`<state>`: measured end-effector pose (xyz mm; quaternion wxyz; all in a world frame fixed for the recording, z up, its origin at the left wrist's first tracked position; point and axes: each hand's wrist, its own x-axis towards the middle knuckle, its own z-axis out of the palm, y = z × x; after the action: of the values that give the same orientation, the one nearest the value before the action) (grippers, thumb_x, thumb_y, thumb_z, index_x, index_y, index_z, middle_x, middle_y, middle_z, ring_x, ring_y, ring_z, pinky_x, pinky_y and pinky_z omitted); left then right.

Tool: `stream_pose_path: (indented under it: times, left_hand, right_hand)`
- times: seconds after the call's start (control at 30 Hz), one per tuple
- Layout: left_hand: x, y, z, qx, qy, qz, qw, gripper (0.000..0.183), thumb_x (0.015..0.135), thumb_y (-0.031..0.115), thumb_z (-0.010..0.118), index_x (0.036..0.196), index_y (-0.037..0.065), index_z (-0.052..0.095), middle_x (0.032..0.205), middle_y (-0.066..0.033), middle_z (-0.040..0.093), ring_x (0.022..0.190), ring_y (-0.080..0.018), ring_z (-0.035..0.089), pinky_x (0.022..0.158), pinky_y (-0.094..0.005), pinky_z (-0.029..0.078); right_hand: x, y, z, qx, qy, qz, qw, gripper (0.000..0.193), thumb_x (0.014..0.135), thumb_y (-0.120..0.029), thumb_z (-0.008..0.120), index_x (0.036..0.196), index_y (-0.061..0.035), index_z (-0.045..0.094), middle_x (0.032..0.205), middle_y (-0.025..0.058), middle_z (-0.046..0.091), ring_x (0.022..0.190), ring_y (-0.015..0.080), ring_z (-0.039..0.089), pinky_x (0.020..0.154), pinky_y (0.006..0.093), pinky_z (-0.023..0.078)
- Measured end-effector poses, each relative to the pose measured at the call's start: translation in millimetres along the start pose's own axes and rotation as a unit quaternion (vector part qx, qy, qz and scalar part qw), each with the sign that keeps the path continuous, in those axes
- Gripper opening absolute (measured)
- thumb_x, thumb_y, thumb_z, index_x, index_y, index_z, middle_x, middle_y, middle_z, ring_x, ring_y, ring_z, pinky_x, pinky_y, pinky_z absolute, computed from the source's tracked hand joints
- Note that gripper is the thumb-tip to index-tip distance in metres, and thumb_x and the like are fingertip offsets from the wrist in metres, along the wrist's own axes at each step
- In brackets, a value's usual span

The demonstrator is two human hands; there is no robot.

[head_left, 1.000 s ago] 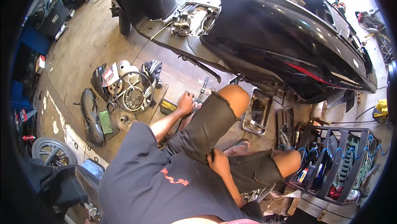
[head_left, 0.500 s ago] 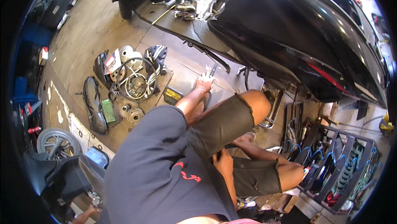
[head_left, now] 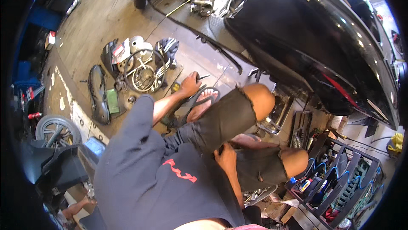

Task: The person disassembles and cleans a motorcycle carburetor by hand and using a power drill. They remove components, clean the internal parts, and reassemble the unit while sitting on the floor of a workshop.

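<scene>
My left hand [head_left: 191,84] is closed around a slim dark tool [head_left: 204,77], whose thin end sticks out to the right; its exact kind is unclear. It is above the floor, beside my sandalled foot [head_left: 205,100]. Left of it lie a round metal scooter part [head_left: 143,77] ringed by a black drive belt [head_left: 125,73], and a dark box with a yellow label [head_left: 175,87], partly covered by my arm. My right hand [head_left: 225,157] rests between my thighs on the dark shorts [head_left: 225,119], fingers curled; what they hold, if anything, is hidden.
A black scooter [head_left: 280,38] with exposed engine parts [head_left: 206,4] fills the upper right. A crate of tools [head_left: 340,179] stands by my right knee. A green air filter [head_left: 112,101], black cover [head_left: 97,96] and striped cloth [head_left: 167,51] lie at left. A wheel [head_left: 58,130] stands farther left.
My left hand, earlier stretched out over the dark tool on the floor, has drawn back left with the tool in it. My right hand stays between the thighs. The view has shifted slightly.
</scene>
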<state>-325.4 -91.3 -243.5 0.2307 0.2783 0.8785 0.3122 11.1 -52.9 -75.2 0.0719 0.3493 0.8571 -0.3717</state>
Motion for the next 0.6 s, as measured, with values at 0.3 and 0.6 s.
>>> stream_pose_path:
  times: [0.3,0.6]
  left_hand:
    - [-119.8,-107.0,-40.0,-0.052,0.219,-0.116,0.968,0.025,0.086,0.019,0.062,0.102,0.002,0.051,0.089,-0.0221,0.061,0.085,-0.0427,0.059,0.075,-0.049,0.046]
    - [-161.6,-205.9,-18.3,0.149,0.022,-0.149,0.977,0.027,0.083,0.022,0.067,0.097,0.0,0.063,0.09,-0.0243,0.067,0.091,-0.0454,0.062,0.08,-0.0527,0.049]
  right_hand:
    - [25.4,-20.0,11.4,-0.009,0.006,-0.102,0.995,0.033,0.081,-0.022,0.069,0.1,0.0005,0.056,0.09,0.0238,0.062,0.082,0.046,0.06,0.073,0.0546,0.046]
    - [32.1,-31.2,4.3,-0.043,-0.023,-0.122,0.991,0.034,0.083,-0.026,0.068,0.099,-0.0002,0.055,0.092,0.0239,0.062,0.081,0.0443,0.062,0.072,0.0534,0.051]
